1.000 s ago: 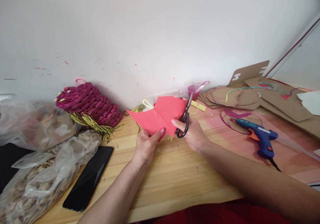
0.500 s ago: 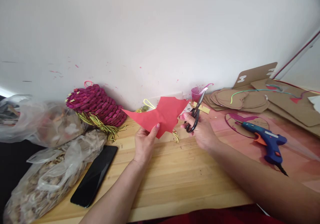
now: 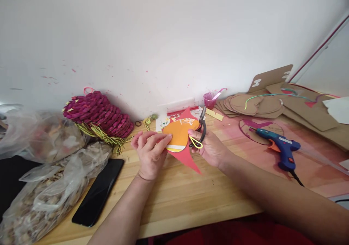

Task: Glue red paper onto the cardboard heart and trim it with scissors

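Pinched at its left edge by my left hand (image 3: 151, 152) is an orange heart-like cutout (image 3: 177, 131) with white marks and a white-yellow strip. Red paper (image 3: 188, 160) lies against its back and sticks out above and below as points. My right hand (image 3: 211, 148) is closed around black-handled scissors (image 3: 204, 127), blades pointing up and away. Its thumb also touches the cutout's right edge. From that edge a yellow cord loop (image 3: 196, 142) hangs over the right fingers. Whether the scissor blades are apart is hard to make out.
A blue glue gun (image 3: 286, 146) lies right, near cardboard shapes (image 3: 251, 105). At the back stands a pink cup (image 3: 209, 100). Leftward are a magenta stack (image 3: 102, 114) with yellow tassels, plastic bags (image 3: 60, 190) and a black phone (image 3: 98, 192). The wall (image 3: 174, 37) rises behind.
The red paper has been turned over, so the orange cutout faces me now. My right hand has come in to touch it, still holding the scissors. The yellow loop has swung to the right side.
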{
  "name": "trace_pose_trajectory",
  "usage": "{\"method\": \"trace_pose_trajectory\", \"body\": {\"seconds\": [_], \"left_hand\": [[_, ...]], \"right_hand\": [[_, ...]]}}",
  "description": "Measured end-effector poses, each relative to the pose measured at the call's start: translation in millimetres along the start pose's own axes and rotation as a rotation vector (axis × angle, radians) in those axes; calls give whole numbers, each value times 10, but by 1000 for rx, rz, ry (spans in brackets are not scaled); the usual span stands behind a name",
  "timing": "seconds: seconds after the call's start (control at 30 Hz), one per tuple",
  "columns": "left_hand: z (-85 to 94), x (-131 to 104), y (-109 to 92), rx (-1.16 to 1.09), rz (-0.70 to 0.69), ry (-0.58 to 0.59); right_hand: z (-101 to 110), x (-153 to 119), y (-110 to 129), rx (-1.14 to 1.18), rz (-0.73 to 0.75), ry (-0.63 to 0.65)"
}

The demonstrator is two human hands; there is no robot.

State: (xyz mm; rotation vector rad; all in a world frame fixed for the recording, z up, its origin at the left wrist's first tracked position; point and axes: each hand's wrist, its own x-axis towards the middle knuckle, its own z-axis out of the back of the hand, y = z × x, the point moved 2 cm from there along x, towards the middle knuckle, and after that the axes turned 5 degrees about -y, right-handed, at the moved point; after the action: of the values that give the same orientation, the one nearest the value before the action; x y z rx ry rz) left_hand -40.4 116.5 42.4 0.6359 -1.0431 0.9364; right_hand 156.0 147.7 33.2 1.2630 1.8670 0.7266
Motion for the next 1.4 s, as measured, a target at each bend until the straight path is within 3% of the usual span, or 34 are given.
{"method": "trace_pose_trajectory", "body": {"seconds": [0.1,0.17,0.33,0.4,0.47,0.57,0.67,0.8,1.13,1.4], "left_hand": [[-29,13,15,-36,150,-5],[-79,22,80,-189,399,-23],[-273,-31,137,-1099,1286,24],[-300,-53,25,-1366,1460,94],[-295,-75,-105,-1506,1505,166],[-279,-123,-210,-1539,1596,203],[-270,-146,-166,-1499,1670,199],[-266,-127,-92,-1460,1638,219],[-284,-104,-201,-1392,1680,189],[-217,-125,-23,-1460,1694,383]], "right_hand": [[61,68,-11,11,24,-41],[90,108,-7,8,58,-46],[107,145,-5,-1,104,-59],[106,149,-12,4,129,-79],[104,147,-14,-4,171,-94],[93,128,-2,-77,211,-88],[85,101,32,-143,198,-89],[69,75,90,-163,220,-87],[74,79,53,-227,181,-34],[64,52,101,-221,152,1]]}}
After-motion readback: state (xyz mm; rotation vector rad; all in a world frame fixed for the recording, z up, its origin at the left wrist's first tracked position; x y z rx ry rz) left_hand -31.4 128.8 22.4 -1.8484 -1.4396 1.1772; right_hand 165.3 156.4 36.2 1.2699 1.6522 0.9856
